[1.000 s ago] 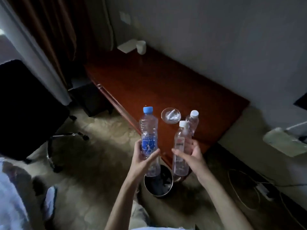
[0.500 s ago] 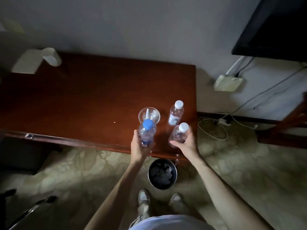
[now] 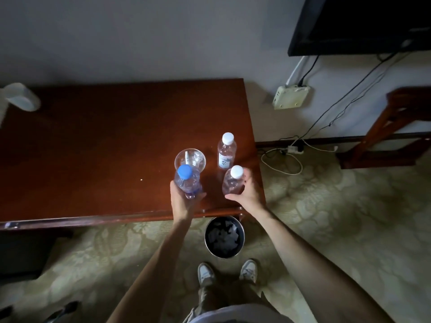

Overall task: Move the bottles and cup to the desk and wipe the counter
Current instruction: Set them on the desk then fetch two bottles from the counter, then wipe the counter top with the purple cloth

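My left hand (image 3: 184,201) grips a clear bottle with a blue cap (image 3: 186,181) over the near right part of the red-brown desk (image 3: 105,148). My right hand (image 3: 247,192) holds a clear bottle with a white cap (image 3: 233,181) just beside it, near the desk's right end. Whether either bottle's base touches the wood I cannot tell. Behind the blue-capped bottle stands a clear plastic cup (image 3: 190,158) with something pale inside. A second white-capped bottle (image 3: 226,150) stands upright on the desk behind my right hand.
A round black bin (image 3: 224,236) with crumpled paper stands on the carpet under the desk's front edge, by my shoes. A white object (image 3: 21,96) lies at the desk's far left. Cables and a power strip (image 3: 293,149) run along the wall; a dark screen (image 3: 359,24) hangs upper right.
The view swung from the desk's end to face it squarely. Both hands moved forward and down with their bottles, from above the bin to over the desk top near the cup.
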Tool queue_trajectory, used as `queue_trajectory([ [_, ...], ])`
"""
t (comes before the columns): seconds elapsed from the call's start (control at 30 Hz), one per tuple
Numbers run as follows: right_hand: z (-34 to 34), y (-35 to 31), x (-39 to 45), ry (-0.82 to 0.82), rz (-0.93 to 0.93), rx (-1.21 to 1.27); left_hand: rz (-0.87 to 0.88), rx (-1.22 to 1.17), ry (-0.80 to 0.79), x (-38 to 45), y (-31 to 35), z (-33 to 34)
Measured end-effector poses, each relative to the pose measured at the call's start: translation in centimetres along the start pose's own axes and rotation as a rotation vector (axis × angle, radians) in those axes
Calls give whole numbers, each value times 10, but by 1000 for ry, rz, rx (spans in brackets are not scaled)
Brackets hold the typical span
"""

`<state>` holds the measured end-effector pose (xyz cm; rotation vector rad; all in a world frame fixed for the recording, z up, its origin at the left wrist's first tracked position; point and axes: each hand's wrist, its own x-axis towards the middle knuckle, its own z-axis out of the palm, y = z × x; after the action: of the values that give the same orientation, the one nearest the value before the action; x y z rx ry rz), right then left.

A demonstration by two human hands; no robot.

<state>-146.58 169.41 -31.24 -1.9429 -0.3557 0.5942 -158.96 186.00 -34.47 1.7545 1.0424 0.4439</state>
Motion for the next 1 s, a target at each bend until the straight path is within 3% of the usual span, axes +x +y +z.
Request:
queue_trajectory([
  [0.13, -19, 20, -20, 46, 11, -7, -6, 177, 45, -21, -6, -8],
  [0.3, -49, 83, -85, 260, 191, 50, -34, 32, -71, -95, -17, -15],
  [0.4, -70, 135, -140, 268, 440, 87, -153, 80, -321, -136, -35, -1],
  [0.5, -90, 187, -203, 358, 670, 169, -286, 290, -647, -154, -56, 35],
  [0.63, -124, 241, -277, 491, 935, 369, -784, 347, -1134, -161, -48, 106],
  [0.67, -132, 250, -294, 519, 996, 398, -928, 296, -1172, -165, -39, 127],
  [0.7, -139, 263, -309, 553, 1040, 422, -952, 309, -1176, -170, -24, 150],
  [0.87, -150, 339, -371, 688, 1212, 454, -446, 613, -1230, -207, 56, 270],
  [1.0, -207, 356, -385, 672, 1243, 459, -363, 688, -1304, -232, 86, 337],
])
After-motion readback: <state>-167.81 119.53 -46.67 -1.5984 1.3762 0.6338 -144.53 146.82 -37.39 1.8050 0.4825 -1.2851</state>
